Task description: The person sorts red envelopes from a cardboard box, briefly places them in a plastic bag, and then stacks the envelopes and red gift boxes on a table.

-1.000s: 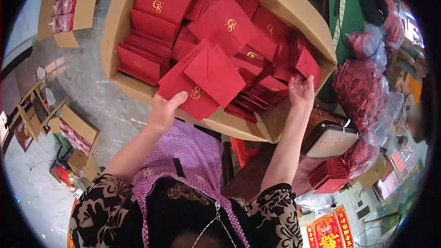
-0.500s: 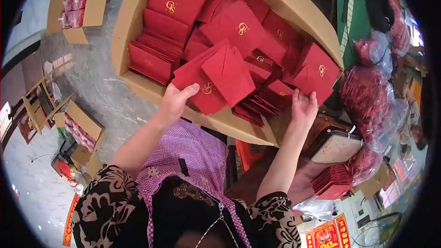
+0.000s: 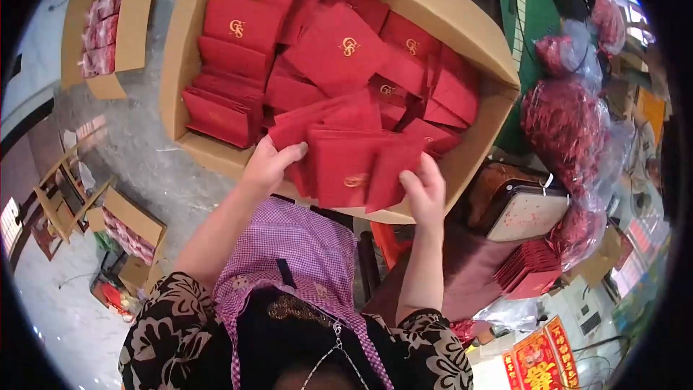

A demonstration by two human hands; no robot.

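Left hand (image 3: 268, 166): gripped the left edge of a stack of red envelopes (image 3: 345, 162), thumb on top.
Right hand (image 3: 424, 191): clamped on the stack's right edge, fingers curled over it.
Stack position: held between both hands, above the near rim of the large cardboard box (image 3: 462, 25).
Box contents: more red envelopes with gold monograms (image 3: 339, 47), some in rows, some loose.
Right side: clear bags of red items (image 3: 567, 137).
Floor: smaller open cartons (image 3: 133, 11).

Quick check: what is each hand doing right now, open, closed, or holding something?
Left hand: closed on a stack of red envelopes.
Right hand: gripping the same stack's right edge.
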